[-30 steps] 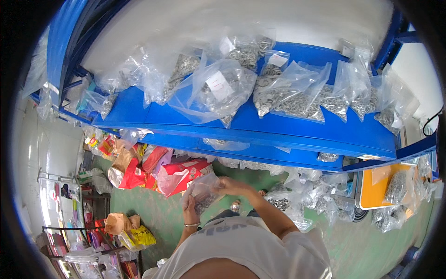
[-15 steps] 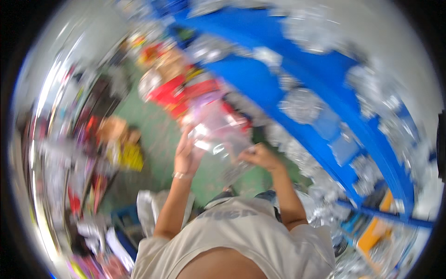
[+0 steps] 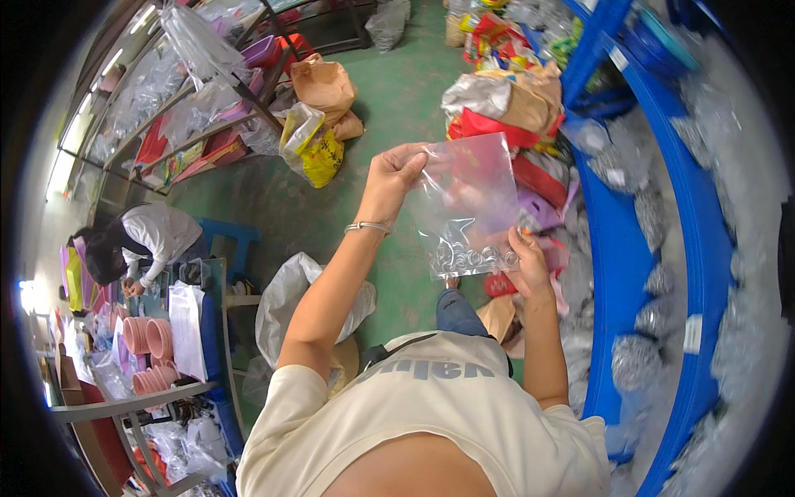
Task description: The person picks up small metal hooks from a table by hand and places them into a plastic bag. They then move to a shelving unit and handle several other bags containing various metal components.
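I hold a clear plastic bag (image 3: 469,207) up in front of me with both hands. My left hand (image 3: 389,182) pinches the bag's top left corner, thumb and fingers pressed together on the plastic, and a thin bracelet (image 3: 368,225) sits on that wrist. My right hand (image 3: 528,263) grips the bag's lower right edge from below, fingers closed on it. The bag hangs roughly flat between the two hands, a little tilted, and a row of small silvery rings (image 3: 472,259) has gathered along its bottom (I cannot count them, they blur together).

Beneath the bag is the green floor (image 3: 397,108). To my right runs a blue shelf (image 3: 629,273) stacked with more clear bags of silvery parts (image 3: 633,360). Just beyond the bag, near the shelf's end, is a heap of red and silver sacks (image 3: 497,108). Farther off on the floor lie a yellow bag (image 3: 319,153) and a brown paper bag (image 3: 323,83), close beside each other. Near my left elbow a crumpled white plastic bag (image 3: 286,302) rests on the floor.

On my far left another person in a white top (image 3: 153,232) bends over a low table (image 3: 132,406) (well apart from me), with stacks of pink pots (image 3: 149,335) on it.
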Action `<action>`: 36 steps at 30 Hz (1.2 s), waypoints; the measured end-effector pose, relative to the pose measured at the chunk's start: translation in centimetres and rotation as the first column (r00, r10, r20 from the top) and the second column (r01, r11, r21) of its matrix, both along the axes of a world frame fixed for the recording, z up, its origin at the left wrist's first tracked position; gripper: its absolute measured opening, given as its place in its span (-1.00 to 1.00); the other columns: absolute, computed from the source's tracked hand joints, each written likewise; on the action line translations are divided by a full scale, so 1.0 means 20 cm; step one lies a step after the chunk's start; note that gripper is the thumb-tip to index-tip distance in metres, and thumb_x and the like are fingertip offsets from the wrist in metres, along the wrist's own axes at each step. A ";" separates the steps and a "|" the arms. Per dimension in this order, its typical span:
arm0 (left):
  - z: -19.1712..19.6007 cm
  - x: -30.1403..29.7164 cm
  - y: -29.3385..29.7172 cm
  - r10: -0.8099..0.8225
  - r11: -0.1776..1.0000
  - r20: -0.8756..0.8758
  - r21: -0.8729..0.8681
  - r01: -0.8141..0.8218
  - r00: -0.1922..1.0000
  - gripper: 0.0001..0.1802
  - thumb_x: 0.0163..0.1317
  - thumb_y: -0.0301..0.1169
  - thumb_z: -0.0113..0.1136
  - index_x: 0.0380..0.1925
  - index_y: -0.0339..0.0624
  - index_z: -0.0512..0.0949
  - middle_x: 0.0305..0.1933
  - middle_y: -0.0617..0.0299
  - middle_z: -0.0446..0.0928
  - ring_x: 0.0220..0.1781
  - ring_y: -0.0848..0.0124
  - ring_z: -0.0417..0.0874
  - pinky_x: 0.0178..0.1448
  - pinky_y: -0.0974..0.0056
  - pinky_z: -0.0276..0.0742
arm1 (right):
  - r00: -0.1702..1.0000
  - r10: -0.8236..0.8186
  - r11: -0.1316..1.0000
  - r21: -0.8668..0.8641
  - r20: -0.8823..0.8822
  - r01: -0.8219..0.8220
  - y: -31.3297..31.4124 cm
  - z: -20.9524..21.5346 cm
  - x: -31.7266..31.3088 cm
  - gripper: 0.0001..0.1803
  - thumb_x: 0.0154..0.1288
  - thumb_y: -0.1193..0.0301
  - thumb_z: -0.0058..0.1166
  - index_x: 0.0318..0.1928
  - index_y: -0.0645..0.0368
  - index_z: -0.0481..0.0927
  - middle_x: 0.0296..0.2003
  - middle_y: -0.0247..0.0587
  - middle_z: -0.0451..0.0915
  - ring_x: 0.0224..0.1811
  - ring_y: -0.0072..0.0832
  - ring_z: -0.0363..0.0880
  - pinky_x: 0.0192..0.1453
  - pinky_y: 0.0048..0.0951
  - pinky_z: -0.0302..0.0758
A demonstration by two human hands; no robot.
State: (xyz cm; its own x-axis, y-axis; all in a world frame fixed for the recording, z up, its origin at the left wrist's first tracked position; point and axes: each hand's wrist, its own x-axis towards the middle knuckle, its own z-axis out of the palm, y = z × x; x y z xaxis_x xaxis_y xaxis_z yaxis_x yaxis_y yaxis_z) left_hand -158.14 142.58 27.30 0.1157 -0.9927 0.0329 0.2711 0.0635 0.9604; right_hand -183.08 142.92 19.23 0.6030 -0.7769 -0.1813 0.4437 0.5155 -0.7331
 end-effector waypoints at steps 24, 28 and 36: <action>-0.07 2.00 -2.85 0.294 0.955 0.166 -0.082 -0.284 0.941 -0.89 0.12 -0.50 0.14 -0.39 -0.35 0.53 -0.45 0.17 0.59 -0.41 0.52 0.59 -0.31 0.46 0.51 | 0.848 0.227 0.684 -0.542 -0.479 -0.489 -3.30 -0.15 2.37 -0.80 0.24 0.43 -0.03 -0.23 0.24 0.60 -0.41 -0.46 0.54 -0.37 -0.70 0.40 -0.27 -0.63 0.36; -0.02 2.39 -3.41 0.353 0.934 0.250 -0.037 -0.356 0.901 -0.78 0.15 -0.42 0.14 -0.26 -0.35 0.50 -0.37 0.17 0.59 -0.30 0.52 0.57 -0.20 0.46 0.47 | 0.864 0.140 0.752 -0.515 -0.484 -0.411 -3.82 -0.18 2.72 -0.77 0.27 0.40 -0.08 -0.28 0.26 0.61 -0.50 -0.48 0.49 -0.45 -0.70 0.35 -0.36 -0.64 0.30; -0.47 3.26 -4.48 0.188 0.982 0.092 -0.018 -0.187 0.978 -0.34 0.06 -0.27 0.25 0.11 -0.31 0.24 0.04 0.13 0.41 0.07 0.40 0.42 0.16 0.32 0.29 | 0.862 0.001 0.704 -0.612 -0.507 -0.360 -4.89 -0.11 3.54 -0.73 0.27 0.32 -0.09 -0.28 0.23 0.61 -0.65 -0.52 0.37 -0.58 -0.73 0.23 -0.48 -0.63 0.20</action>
